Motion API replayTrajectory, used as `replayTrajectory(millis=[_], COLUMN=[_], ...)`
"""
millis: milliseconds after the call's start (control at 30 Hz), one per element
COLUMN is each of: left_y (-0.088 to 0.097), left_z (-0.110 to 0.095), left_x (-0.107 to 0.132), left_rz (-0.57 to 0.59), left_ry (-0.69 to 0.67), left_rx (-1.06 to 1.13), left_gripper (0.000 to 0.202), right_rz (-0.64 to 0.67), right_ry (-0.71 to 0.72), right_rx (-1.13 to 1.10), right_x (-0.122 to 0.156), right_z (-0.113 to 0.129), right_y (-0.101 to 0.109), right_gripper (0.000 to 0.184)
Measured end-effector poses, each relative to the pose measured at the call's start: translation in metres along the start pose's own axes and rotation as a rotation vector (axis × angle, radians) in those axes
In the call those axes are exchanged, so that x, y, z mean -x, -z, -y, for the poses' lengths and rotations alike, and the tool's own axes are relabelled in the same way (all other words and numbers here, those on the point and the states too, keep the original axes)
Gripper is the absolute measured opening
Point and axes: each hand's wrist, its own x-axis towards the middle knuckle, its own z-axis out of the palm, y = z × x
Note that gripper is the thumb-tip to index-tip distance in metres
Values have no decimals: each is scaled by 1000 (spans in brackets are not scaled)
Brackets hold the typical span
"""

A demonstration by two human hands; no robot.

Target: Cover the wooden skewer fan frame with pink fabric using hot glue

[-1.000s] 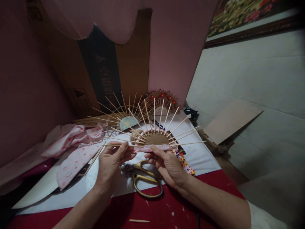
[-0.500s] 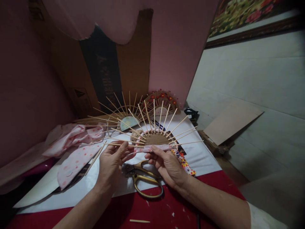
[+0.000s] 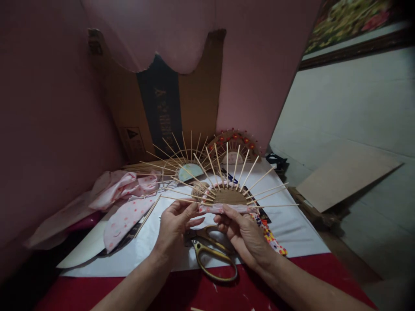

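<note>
Over the tabletop (image 3: 292, 226), our left hand (image 3: 175, 226) and right hand (image 3: 246, 235) pinch the skewer fan (image 3: 228, 196); squeezing harder could crack it.

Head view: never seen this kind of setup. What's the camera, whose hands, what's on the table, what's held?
No machine here: a person works with bare hands, and the one camera sits on their head, looking forward and down, so the arms enter from the bottom. The left hand and right hand both have a grip on a stick fan, a brown half-disc with thin wooden sticks spreading out, held by its lower edge, where a pink cloth strip runs. Beneath them, scissors lie on a white sheet over a red cover. To the left lies spotted pink cloth, and more fans sit behind.
</note>
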Motion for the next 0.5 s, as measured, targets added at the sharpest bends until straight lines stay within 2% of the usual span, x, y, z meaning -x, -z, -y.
replayTrajectory(millis=[133,367,500], left_y=[0,-4,-5], left_z=[1,5,12], left_x=[1,3,5], left_rz=[45,190,198], left_ry=[21,85,122], left_rx=[-35,-98,-63], left_gripper=[23,26,26], right_rz=[-3,-11,-20], right_ry=[7,43,57], right_rx=[5,-12,-15], right_x=[1,0,-1], right_z=[2,3,2], right_y=[-1,-2,-3], right_gripper=[16,15,14])
